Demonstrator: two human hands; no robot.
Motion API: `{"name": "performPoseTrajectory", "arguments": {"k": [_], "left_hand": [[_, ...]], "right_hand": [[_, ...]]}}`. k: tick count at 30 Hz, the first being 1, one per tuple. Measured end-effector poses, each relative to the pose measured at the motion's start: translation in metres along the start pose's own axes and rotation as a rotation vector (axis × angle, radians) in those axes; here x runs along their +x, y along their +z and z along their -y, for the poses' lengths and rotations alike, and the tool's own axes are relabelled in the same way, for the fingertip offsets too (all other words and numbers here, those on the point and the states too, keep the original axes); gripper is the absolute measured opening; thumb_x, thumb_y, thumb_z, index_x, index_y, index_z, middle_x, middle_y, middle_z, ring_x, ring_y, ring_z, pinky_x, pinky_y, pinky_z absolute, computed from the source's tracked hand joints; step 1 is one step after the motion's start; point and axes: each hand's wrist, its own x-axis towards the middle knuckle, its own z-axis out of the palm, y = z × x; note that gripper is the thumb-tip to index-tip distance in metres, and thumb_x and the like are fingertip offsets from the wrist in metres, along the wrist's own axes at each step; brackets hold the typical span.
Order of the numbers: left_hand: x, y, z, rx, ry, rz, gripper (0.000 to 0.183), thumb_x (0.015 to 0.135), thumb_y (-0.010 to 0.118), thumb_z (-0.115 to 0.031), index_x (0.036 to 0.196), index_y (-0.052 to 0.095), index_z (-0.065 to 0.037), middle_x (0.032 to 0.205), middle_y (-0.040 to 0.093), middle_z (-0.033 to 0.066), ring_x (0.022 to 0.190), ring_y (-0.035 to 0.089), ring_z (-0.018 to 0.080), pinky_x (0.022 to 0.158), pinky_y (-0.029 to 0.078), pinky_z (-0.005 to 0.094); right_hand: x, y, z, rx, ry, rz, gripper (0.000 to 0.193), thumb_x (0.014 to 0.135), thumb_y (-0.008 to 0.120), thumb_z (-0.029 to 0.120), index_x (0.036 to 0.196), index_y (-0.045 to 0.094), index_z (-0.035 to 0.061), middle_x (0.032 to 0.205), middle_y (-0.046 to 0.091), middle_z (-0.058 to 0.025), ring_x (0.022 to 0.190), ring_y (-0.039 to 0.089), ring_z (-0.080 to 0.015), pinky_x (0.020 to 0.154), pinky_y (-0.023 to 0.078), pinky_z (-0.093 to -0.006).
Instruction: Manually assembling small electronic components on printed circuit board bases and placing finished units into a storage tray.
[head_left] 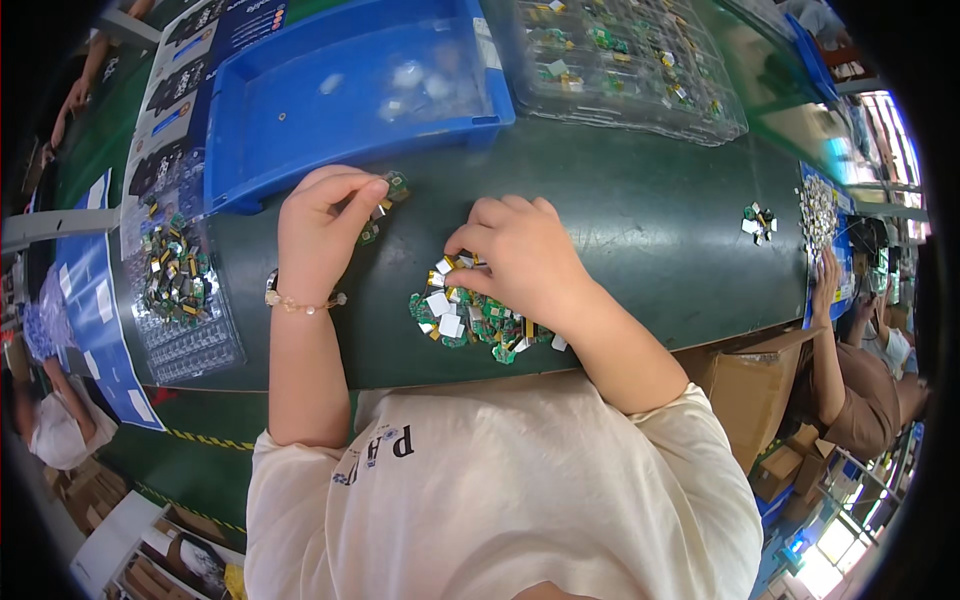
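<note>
My left hand (325, 230) pinches a small green circuit board (397, 186) between thumb and fingers, just in front of the blue bin. Below its fingertips another green board piece (370, 233) shows, partly hidden. My right hand (525, 255) is at a pile of small circuit boards (450, 318) on the dark green table. Its thumb and forefinger close around a small board with a white and gold part (466, 262) at the pile's upper edge. The other fingers curl above, and the hand hides part of the pile.
A blue bin (345, 160) holding some clear pieces stands at the far left. Beside it are stacked clear trays of boards (630, 70). A clear tray (190, 345) with more boards lies at left. A small board cluster (759, 224) sits at right, near a co-worker's hand (826, 285).
</note>
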Motion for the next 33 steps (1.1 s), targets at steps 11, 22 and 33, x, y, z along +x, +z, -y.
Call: {"name": "performPoseTrajectory", "arguments": {"k": [11, 22, 33], "left_hand": [[-0.002, -0.006, -0.008, 0.423, -0.143, -0.243, 0.026, 0.079, 0.070, -0.030, 0.075, 0.069, -0.004, 0.051, 0.047, 0.0030, 0.048, 0.044, 0.0149, 0.048, 0.035, 0.0286], [-0.012, -0.003, -0.008, -0.087, 0.242, 0.056, 0.036, 0.090, 0.057, -0.016, 0.058, 0.056, 0.000, 0.055, 0.052, 0.0031, 0.051, 0.048, 0.0094, 0.048, 0.033, 0.0244], [-0.020, 0.014, -0.021, -0.644, -0.328, 0.646, 0.041, 0.096, 0.049, -0.032, 0.108, 0.060, 0.005, 0.083, 0.068, 0.0122, 0.075, 0.067, 0.0174, 0.067, 0.054, 0.0259]], "right_hand": [[0.003, -0.007, -0.005, 0.386, 0.130, 0.167, 0.020, 0.067, 0.079, 0.022, 0.075, 0.065, 0.0090, 0.073, 0.064, -0.0027, 0.063, 0.060, -0.0209, 0.055, 0.046, -0.0302], [0.003, -0.011, -0.004, 0.373, 0.038, 0.090, 0.012, 0.070, 0.075, 0.013, 0.077, 0.066, 0.0095, 0.076, 0.067, -0.0014, 0.066, 0.063, -0.0188, 0.059, 0.048, -0.0294], [0.009, -0.003, -0.009, 0.244, -0.252, -0.475, 0.013, 0.067, 0.075, 0.008, 0.075, 0.066, 0.0121, 0.086, 0.070, -0.0015, 0.073, 0.063, -0.0176, 0.069, 0.047, -0.0309]]}}
